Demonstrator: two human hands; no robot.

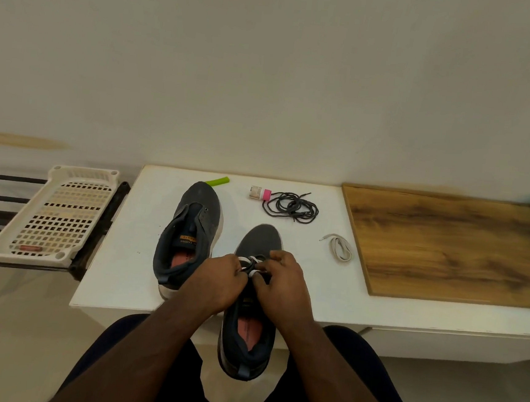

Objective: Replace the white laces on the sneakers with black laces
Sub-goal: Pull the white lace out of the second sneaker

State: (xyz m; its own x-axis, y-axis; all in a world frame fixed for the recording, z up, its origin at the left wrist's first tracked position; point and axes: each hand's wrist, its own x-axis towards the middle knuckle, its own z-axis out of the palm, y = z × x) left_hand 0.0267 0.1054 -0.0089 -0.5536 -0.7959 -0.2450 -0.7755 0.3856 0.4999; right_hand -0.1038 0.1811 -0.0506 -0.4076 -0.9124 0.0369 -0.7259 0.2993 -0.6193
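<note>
Over nearer dark fabric sneaker (253, 299) | both hands (218, 281) (285, 284) pinched its white lace (251, 260) | risk: sneaker overhung tabletop (118, 252), hard tug could drop it

Home room, low white table (280, 301), plastic rack (48, 214), plain wall

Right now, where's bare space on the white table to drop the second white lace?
Bare: the front-right corner, between the loose white lace and the wooden board, and the strip left of the unlaced shoe. Crowded: the middle, where both hands work on the near shoe, and the back by the black laces.
</note>
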